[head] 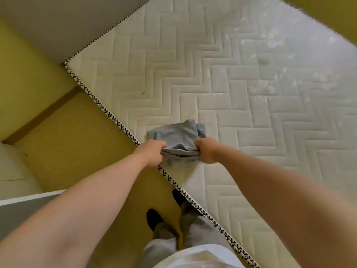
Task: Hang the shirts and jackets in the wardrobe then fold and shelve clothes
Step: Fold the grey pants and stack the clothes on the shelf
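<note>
A small grey garment (176,135), folded into a compact bundle, lies at the near edge of a bare white quilted mattress (241,78). My left hand (149,152) grips its near left corner and my right hand (207,150) grips its near right corner. Both fists are closed on the cloth, and the near edge is bunched between them. The far part of the garment rests flat on the mattress.
The mattress border (108,113) has black-and-white stitched trim running diagonally. Yellow-brown floor (67,147) lies to the left, with a white panel edge (29,198) at lower left. My legs and dark shoes (154,219) stand beside the mattress.
</note>
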Motion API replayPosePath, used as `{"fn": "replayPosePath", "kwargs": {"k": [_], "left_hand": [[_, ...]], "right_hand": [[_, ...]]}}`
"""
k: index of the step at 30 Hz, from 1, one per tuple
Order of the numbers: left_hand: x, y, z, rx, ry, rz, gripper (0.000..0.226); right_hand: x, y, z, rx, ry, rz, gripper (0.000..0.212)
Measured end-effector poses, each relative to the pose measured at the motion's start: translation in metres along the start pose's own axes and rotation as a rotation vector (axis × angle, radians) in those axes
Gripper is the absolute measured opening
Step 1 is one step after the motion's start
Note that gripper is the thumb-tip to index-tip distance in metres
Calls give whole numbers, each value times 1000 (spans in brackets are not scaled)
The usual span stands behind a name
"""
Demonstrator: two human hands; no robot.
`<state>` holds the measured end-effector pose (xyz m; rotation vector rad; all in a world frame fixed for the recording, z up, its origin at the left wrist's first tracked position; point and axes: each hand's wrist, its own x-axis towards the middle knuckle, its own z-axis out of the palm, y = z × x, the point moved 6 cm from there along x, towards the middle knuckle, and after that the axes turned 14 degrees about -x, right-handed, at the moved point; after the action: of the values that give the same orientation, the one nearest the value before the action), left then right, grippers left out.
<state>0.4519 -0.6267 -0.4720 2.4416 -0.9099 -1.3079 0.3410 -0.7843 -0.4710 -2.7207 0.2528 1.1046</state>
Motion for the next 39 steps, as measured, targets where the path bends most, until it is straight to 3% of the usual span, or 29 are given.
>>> {"fn": "replayPosePath", "kwargs": {"k": [7, 15, 23, 29, 34, 39], "left_hand": [[-31, 71, -183, 3, 371, 114, 19], [-69, 100, -260, 53, 541, 130, 21], [-50, 88, -263, -11, 518, 61, 29], [-47, 68, -264, -88, 714, 53, 32], [-69, 70, -235, 84, 891, 266, 29], [-68, 84, -134, 204, 756, 472, 37]], "right_hand": [[-28, 9, -196, -50, 309, 8, 15], [-50, 0, -286, -215, 341, 26, 15], [-28, 2, -301, -373, 348, 57, 17], [2, -1, -297, -245, 443, 49, 15], [1, 8, -278, -12, 656, -34, 22], [-7, 33, -207, 42, 640, -36, 36]]}}
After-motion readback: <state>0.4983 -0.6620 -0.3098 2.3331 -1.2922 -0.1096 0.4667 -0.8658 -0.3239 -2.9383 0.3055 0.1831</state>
